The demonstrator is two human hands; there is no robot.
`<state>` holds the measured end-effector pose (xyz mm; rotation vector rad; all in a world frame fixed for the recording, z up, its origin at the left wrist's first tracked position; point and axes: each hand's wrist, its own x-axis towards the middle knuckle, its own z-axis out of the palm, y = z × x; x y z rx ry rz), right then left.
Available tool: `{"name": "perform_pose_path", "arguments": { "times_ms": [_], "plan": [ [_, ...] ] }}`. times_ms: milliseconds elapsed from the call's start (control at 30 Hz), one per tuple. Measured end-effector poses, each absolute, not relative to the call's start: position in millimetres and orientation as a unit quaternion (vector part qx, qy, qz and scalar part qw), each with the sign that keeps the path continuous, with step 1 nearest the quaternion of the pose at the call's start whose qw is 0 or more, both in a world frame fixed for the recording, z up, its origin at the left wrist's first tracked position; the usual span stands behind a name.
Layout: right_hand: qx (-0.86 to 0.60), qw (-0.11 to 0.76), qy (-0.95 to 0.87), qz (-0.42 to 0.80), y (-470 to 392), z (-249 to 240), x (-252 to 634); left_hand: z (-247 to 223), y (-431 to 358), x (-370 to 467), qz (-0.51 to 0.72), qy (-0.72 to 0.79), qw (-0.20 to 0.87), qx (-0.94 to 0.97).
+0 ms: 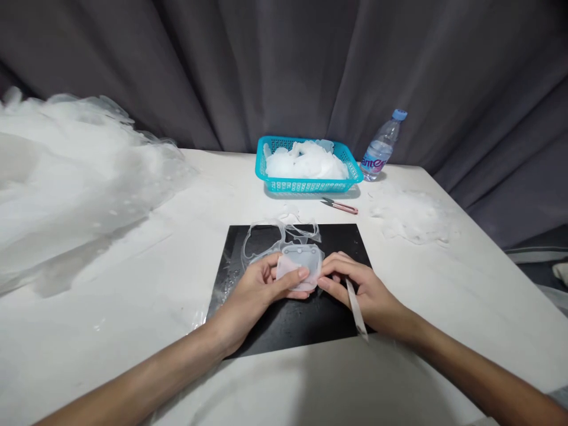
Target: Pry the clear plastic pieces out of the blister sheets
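Note:
My left hand (266,284) is closed on a translucent, rounded-square soft-looking piece (306,260), its thumb pressed across the face. Small marks run along the top edge of that piece. At its right edge, the fingertips of my right hand (350,281) touch or pinch the rim. A slim, pale, flat tool (356,310) is tucked in my right hand and points down toward me; its kind is not clear. Behind the piece, a clear ring-shaped sheet of scrap (265,239) lies on the black mat (288,328), partly hidden by my left hand.
A turquoise basket (306,186) of translucent pieces stands at the back, beside a water bottle (378,155). Thread snips (341,206) lie before it. A big heap of translucent sheets (75,171) fills the left; thin scraps (415,216) lie right. Grey curtain (284,65) hangs behind.

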<state>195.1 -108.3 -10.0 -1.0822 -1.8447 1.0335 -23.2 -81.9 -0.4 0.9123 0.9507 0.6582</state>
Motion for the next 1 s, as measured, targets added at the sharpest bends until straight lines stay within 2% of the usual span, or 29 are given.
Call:
{"name": "perform_pose_path", "arguments": {
  "times_ms": [367,600,700,833,1000],
  "plan": [
    [-0.430,0.409,-0.750,0.293,-109.1,-10.4,188.7,-0.6,-89.6,-16.5,0.321,0.447,0.733,0.400],
    [-0.455,0.367,-0.791,0.180,-97.3,-26.5,200.8,8.1,-92.7,-18.1,0.271,0.466,0.754,0.375],
    [-0.456,0.348,-0.792,0.207,-95.0,-19.1,208.4,9.4,-88.4,-20.8,0.261,0.470,0.741,0.402],
    [-0.416,0.304,-0.792,0.328,-96.9,-6.3,213.7,5.6,-84.5,-21.3,0.252,0.476,0.728,0.424],
    [-0.423,0.320,-0.760,0.377,-98.1,-1.8,211.3,1.6,-86.1,-20.0,0.256,0.481,0.706,0.453]
  ]
}}
